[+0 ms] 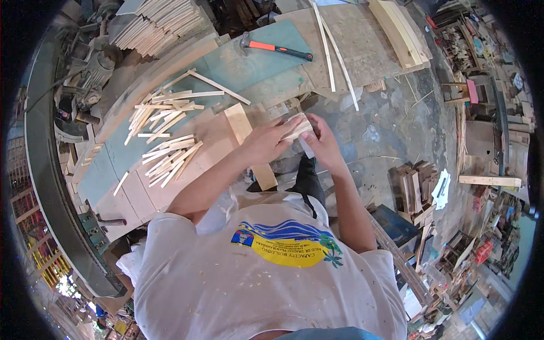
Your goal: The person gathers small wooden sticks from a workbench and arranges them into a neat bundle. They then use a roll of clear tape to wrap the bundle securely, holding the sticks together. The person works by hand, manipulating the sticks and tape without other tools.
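Observation:
In front of my body I hold a small pale wooden piece [299,126] with visible grain. My left hand [267,143] is closed on its left side, fingertips on the upper face. My right hand [322,144] grips it from the right, thumb against its near edge. A white strip [307,148] hangs just below the wood, beside my right thumb; I cannot make out what it is. Left of my hands, a wider wooden board [239,122] lies under my left forearm. Two heaps of thin wooden sticks [170,161] lie further left on the worktable [212,133].
A hammer [277,49] with an orange and black handle lies at the table's far side. Two long strips [334,54] stick out past the table edge. Stacked slats [161,25] stand at the far left. Wood offcuts [416,184] are piled on the concrete floor [371,133] at right.

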The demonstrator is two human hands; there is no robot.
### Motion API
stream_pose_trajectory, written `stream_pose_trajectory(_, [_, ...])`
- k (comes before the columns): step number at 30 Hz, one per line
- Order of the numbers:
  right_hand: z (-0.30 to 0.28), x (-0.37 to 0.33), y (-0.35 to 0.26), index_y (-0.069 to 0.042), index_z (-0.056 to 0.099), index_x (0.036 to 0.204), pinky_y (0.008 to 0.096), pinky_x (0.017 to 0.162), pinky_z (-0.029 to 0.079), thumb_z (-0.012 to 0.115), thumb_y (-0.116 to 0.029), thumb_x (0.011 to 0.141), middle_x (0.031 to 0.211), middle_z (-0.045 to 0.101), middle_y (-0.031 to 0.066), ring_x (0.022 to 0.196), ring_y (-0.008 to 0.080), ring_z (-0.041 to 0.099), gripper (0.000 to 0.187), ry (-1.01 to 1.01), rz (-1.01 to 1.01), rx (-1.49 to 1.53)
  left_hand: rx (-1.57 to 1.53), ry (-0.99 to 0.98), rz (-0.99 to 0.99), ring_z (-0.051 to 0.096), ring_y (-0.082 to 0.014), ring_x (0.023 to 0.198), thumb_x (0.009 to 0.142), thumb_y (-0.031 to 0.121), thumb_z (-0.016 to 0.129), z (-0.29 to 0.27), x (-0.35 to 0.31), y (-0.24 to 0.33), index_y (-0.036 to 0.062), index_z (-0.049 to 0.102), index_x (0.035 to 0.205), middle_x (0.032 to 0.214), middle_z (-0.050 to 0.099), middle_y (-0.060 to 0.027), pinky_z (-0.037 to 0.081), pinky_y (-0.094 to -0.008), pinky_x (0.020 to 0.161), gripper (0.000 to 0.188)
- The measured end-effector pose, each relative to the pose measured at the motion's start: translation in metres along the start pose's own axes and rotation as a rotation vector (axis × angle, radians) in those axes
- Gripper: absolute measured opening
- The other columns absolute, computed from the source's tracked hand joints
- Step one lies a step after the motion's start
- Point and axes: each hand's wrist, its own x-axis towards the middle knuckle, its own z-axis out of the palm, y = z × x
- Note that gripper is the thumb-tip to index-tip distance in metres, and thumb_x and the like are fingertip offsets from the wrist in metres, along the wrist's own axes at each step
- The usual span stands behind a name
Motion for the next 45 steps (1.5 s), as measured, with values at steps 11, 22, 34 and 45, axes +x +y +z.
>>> stream_pose_trajectory(11, [-0.011,-0.014,-0.064,-0.006,0.056,0.135,0.0395,0.098,0.049,0.081,-0.022,0.082,0.126,0.059,0.0137,0.115,0.0306,0.060,0.061,-0.300,-0.333,-0.547,0.046,-0.248,0.047,0.062,-0.0406,0.103,0.092,0.017,0.065,-0.040,-0.030,0.029,0.0174,0.037,0.156,0.114,0.059,-0.0189,0.050,-0.0462,0.089,0.070])
stream_pose_trajectory(22, [0.007,-0.029,-0.087,-0.001,0.058,0.120,0.0404,0.096,0.050,0.083,-0.014,0.076,0.119,0.060,0.0167,0.114,0.0360,0.060,0.053,-0.401,-0.296,-0.563,0.026,-0.275,-0.168,0.064,-0.0421,0.108,0.090,0.022,0.070,-0.055,-0.062,0.054,0.0089,0.045,0.138,0.117,0.065,-0.0241,0.049,-0.0506,0.091,0.055])
stream_pose_trajectory(34, [0.035,-0.036,-0.105,-0.001,0.065,0.113,0.0379,0.085,0.053,0.082,-0.014,0.074,0.105,0.061,0.0128,0.098,0.0314,0.064,0.045,-0.531,-0.203,-0.812,0.222,-0.252,-0.153,0.067,-0.0417,0.097,0.088,0.024,0.072,-0.053,-0.092,0.056,0.0049,0.048,0.130,0.098,0.069,-0.0216,0.051,-0.0514,0.084,0.053])
stream_pose_trajectory(45, [0.039,-0.036,-0.089,-0.001,0.066,0.112,0.0392,0.084,0.053,0.084,-0.015,0.070,0.105,0.063,0.0138,0.096,0.0324,0.064,0.048,-0.461,-0.363,-0.770,0.322,-0.148,-0.155,0.066,-0.0377,0.104,0.089,0.032,0.071,-0.036,-0.103,0.041,0.0028,0.053,0.120,0.108,0.066,-0.0191,0.052,-0.0486,0.090,0.046])
